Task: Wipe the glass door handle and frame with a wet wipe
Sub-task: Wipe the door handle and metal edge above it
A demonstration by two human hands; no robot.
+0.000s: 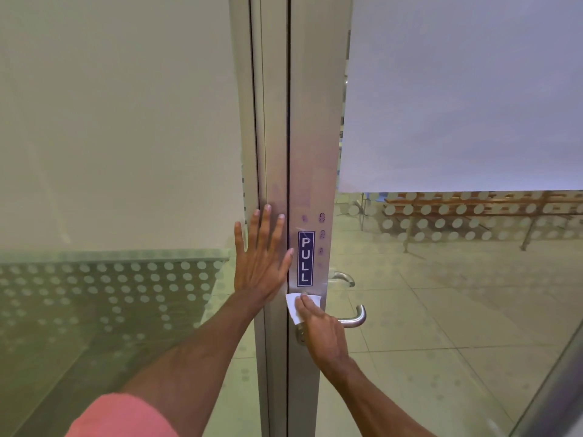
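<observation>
Near the centre of the frame, on the upright metal door frame (310, 152), one blue sticker (306, 258) reads "PULL" top to bottom, with faint digits beside it, "2" legible. My left hand (263, 260) lies flat on the frame, fingers spread. My right hand (321, 329) presses one white wet wipe (295, 307) against the frame just below the sticker, fingers together. One lever handle (355, 318) points right, horizontal; a second shows through the glass.

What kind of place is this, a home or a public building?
Probably a public or office building, not a home. The aluminium door frame carries a printed PULL sign, the glass panels have frosted film with dot patterns, and long benches stand on a tiled floor behind the glass.
</observation>
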